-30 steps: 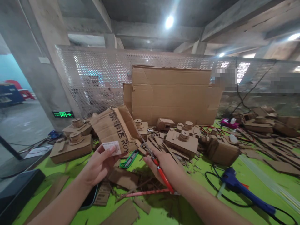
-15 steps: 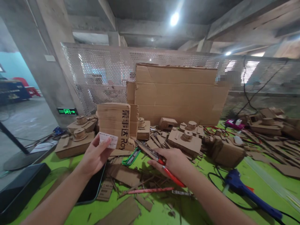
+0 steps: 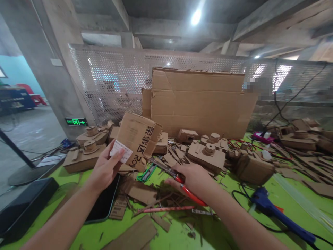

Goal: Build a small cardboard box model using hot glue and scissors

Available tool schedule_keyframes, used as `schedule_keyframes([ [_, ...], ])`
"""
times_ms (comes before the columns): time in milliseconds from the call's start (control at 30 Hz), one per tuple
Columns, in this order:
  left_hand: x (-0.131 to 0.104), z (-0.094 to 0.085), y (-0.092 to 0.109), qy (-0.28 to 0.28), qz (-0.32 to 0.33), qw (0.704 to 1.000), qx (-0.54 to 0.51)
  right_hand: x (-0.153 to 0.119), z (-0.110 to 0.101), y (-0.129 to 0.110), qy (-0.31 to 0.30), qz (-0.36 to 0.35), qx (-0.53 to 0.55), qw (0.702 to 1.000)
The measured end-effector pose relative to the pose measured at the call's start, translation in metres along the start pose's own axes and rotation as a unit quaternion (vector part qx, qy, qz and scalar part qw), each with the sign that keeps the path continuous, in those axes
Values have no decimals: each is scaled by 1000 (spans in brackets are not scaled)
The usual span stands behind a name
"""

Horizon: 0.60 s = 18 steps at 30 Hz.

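Note:
My left hand (image 3: 104,170) holds up a printed cardboard piece (image 3: 136,139) with a white label by its lower left corner, tilted to the right above the green table. In my right hand (image 3: 194,177) are red-handled scissors (image 3: 179,182), their blades pointing left toward the cardboard's lower edge. A green utility knife (image 3: 146,172) lies on the table between my hands. Cardboard scraps lie under both hands.
Several cardboard model tanks (image 3: 206,154) stand across the green table (image 3: 260,225). A large flat cardboard sheet (image 3: 200,102) leans against the perforated metal fence behind. A blue glue gun (image 3: 270,210) with cable lies at right, a dark phone (image 3: 104,203) at left.
My left hand has turned the cardboard piece, first upright, then tilted to the right. My right hand with the scissors stays low near its bottom edge.

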<state>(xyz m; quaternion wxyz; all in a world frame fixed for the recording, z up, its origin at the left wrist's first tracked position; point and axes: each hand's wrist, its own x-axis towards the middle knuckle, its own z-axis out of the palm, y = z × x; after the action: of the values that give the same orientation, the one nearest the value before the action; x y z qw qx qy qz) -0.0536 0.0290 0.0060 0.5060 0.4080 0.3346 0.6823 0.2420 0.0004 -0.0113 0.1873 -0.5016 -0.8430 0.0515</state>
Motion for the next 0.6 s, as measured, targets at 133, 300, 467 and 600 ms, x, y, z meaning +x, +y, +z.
schedule_keyframes([
  [133, -2, 2, -1, -15, 8, 1000, 1, 1, 4, -3, -13, 13, -33, 999],
  [300, -3, 5, 0, -7, 10, 1000, 3, 1, 8, -3, -9, 21, -87, 996],
  [467, -2, 6, -5, -4, 19, 1000, 5, -1, 15, -6, -9, 6, -113, 994],
  [600, -3, 8, -7, 20, 15, 1000, 6, -2, 21, -15, -27, 24, -132, 991],
])
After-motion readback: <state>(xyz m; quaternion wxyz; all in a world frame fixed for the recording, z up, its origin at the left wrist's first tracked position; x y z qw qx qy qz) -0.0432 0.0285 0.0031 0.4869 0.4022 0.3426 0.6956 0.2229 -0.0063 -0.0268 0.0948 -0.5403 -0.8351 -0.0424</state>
